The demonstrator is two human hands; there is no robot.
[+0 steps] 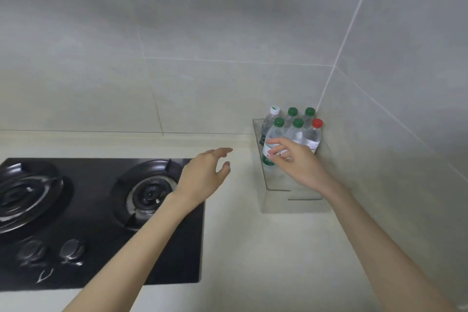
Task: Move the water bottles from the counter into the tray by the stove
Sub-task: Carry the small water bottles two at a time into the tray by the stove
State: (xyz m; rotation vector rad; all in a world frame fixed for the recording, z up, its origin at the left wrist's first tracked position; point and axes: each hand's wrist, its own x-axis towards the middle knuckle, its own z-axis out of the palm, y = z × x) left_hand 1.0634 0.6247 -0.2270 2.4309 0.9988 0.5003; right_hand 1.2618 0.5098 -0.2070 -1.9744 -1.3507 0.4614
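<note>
Bottles fill the far end of the clear tray (276,180), which sits on the cream counter (240,235) pushed into the corner of the tiled walls. Six water bottles (297,134) stand upright in it in two rows of three, touching one another: four have green caps (297,122), one a white cap (274,109) at the tray's back left, and one a red cap (317,122) at its front right. The right hand (293,159) reaches into the tray from the near side, its thumb and curled fingers (276,154) closed on the label of the front-left bottle (274,133). The left hand (205,172) hovers left of the tray, apart from it, fingers spread and straight, holding nothing. Left of the tray lies the black stove (101,223), with two burners (149,194) and two knobs (72,248) on its near edge; the left forearm crosses the stove corner nearest the tray.
</note>
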